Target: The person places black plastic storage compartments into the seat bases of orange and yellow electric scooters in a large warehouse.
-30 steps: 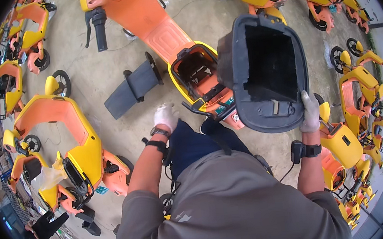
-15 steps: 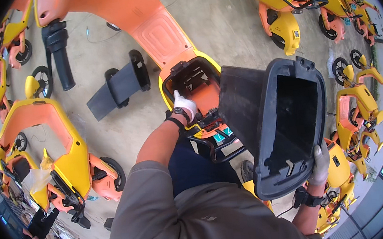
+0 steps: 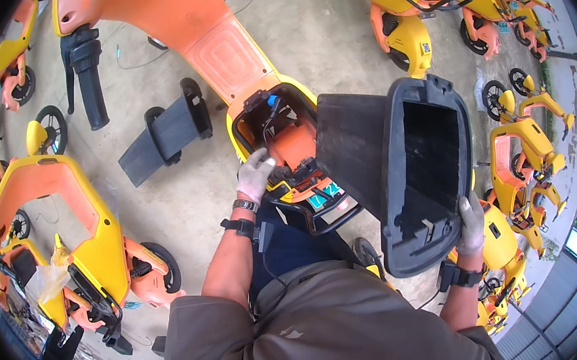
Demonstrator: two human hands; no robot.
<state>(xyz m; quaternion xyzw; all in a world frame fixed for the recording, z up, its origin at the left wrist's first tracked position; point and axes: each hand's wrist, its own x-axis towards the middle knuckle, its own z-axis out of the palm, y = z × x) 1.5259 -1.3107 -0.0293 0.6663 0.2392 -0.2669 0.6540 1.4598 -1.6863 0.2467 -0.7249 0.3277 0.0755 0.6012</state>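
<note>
In front of me is an orange and yellow scooter (image 3: 234, 66) with its compartment (image 3: 232, 126) uncovered. Inside, a blue connector (image 3: 273, 101) on a dark cable stands up near the far rim. My left hand (image 3: 255, 174), in a pale glove, hovers at the compartment's left near edge. Its fingers are loosely bent, and nothing shows in them. My right hand (image 3: 471, 227), gloved too, grips the lower right rim of a black plastic bin (image 3: 389, 190). The bin is tilted, its hollow mouth facing up, with its narrower body reaching left beside the compartment.
A second black plastic bin (image 3: 171, 132) lies on the concrete floor (image 3: 151, 75) to the left. Yellow and orange scooters stand around: one at left (image 3: 89, 222), one at far right (image 3: 414, 33), several along the right wall. A black handlebar grip (image 3: 90, 88) juts out at upper left.
My left hand has drawn back out of the compartment toward me. The blue connector and its cable now show inside. The black bin in my right hand has shifted slightly left and up.
</note>
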